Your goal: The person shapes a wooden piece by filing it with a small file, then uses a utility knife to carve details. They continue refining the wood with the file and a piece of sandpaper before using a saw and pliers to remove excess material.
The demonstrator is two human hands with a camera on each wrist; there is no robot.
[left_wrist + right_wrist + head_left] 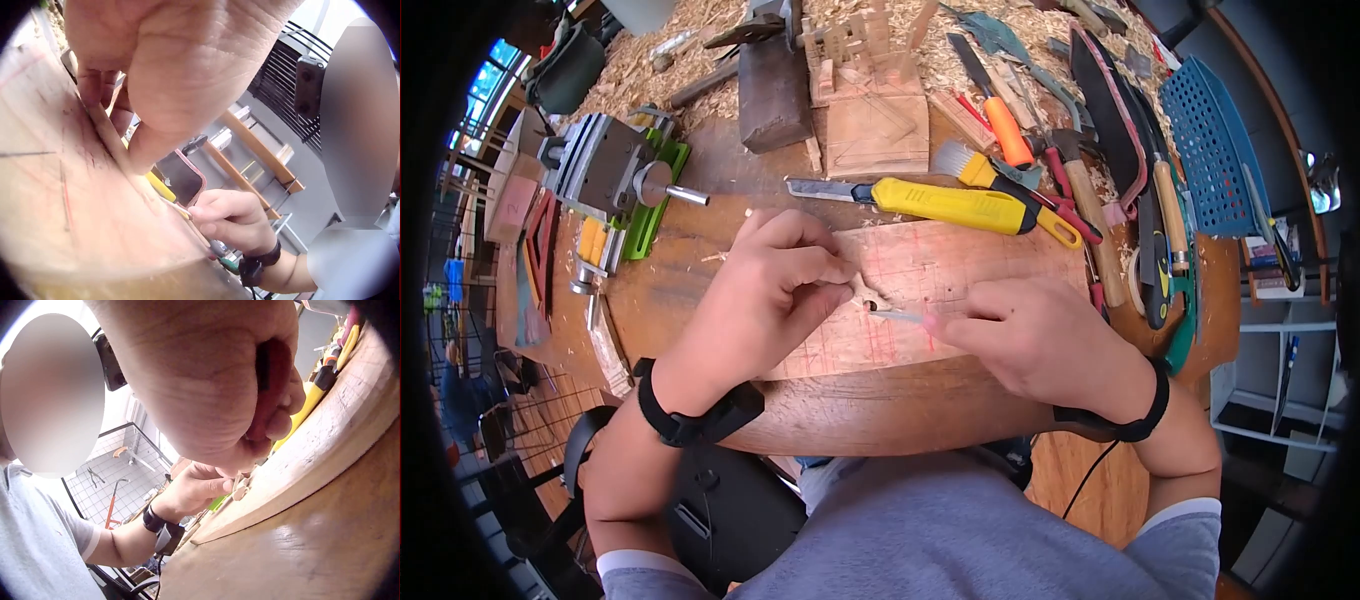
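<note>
My left hand (765, 290) pinches a small pale piece of wood (862, 288) between thumb and fingers, low over a wooden board (1000, 255) marked with red lines. A dark hole shows by the end of that piece. In my right hand (1040, 335) I grip a knife with a red handle (272, 394); most of the handle is hidden by the palm. Its thin grey blade (897, 316) points left, the tip right at the small piece. From the right wrist view, the held piece (240, 487) looks curled and rough, close over the board's surface.
A yellow utility knife (950, 203) lies across the board's far edge, beside a brush (965, 165). A metal vise (605, 165) stands at left. Behind are a wooden mallet head (772, 95), an orange-handled chisel (1007, 130) and shavings. A blue basket (1212, 150) stands at right.
</note>
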